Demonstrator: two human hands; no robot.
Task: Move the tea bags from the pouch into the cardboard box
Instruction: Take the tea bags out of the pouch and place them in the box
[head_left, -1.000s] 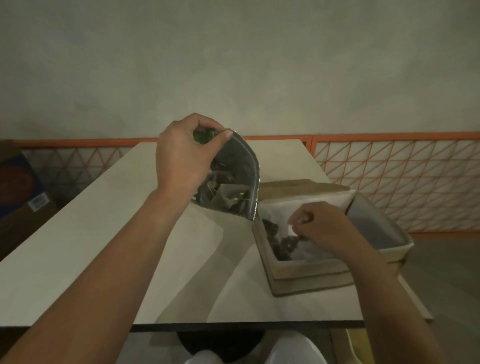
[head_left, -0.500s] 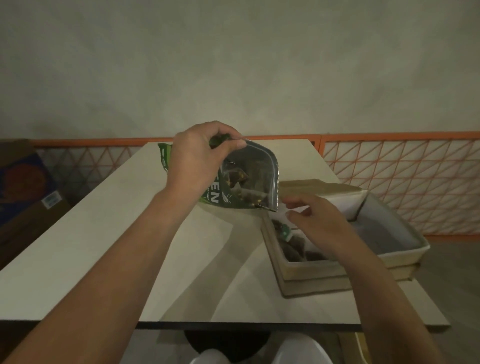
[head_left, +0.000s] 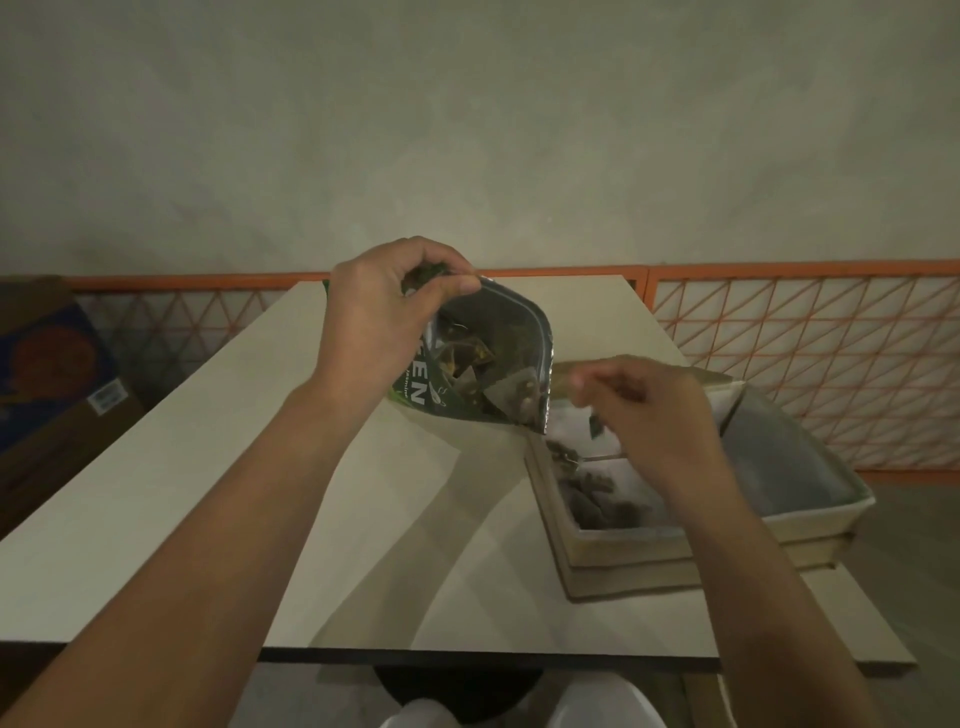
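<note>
Head view: looking down at a pale table from above both forearms.
Left hand: pinching the top edge of the pouch, holding it up off the table and tipped so the mouth faces right and toward the camera.
Right hand: hovering just right of the pouch mouth, directly over the cardboard box; fingers loosely curled, something small and dark hanging under them, but too blurred to call it a grip or just a tag, so can't tell.
Tea bags: still a heap of them visible inside the pouch, piled toward the lower lip.
Already in the box: a few dark tea bags along the near-left inside corner.
Key relation: pouch mouth sits up and to the left of the right fingers, lower lip hanging right beside the box's far-left corner.
Nearer hand: right one, by a lot; left is busy keeping the pouch open.
Next move, guessing: short reach leftward into the mouth, then back down into the box.
</note>
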